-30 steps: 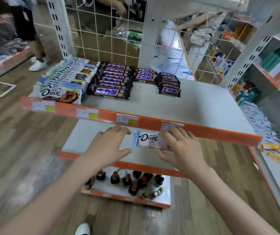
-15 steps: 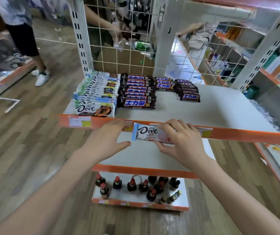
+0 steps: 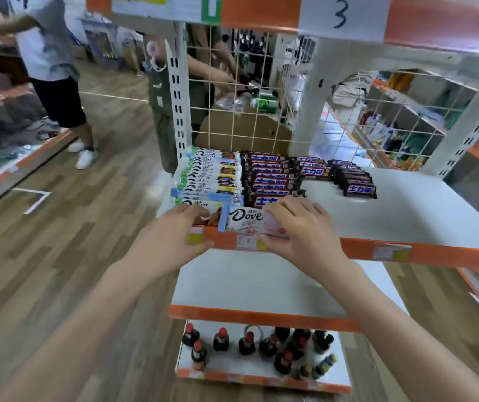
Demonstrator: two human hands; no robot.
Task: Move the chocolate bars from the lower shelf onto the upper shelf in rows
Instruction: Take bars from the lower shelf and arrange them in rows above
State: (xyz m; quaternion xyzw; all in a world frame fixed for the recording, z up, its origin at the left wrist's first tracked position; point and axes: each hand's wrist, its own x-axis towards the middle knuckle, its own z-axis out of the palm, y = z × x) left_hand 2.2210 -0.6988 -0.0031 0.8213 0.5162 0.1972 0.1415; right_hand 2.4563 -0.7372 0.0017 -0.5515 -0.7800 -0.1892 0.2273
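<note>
Shelving held the scene: the upper shelf (image 3: 406, 216) carried rows of white Dove bars (image 3: 209, 181) beside dark bars (image 3: 273, 181); the lower shelf (image 3: 249, 285) lay beneath; the right hand (image 3: 299, 230) gripped a Dove bar (image 3: 244, 220) at the upper shelf's front edge; the left hand (image 3: 174, 236) rested loosely spread beside it, fingers on the frontmost bar.

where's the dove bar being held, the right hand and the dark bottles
Dove bar (image 3: 245, 217): head view, on the printed logo.
Right hand (image 3: 305, 230): head view, on the back of the hand.
Dark bottles (image 3: 247, 343): head view, on one bottle's body, bottom shelf.
</note>
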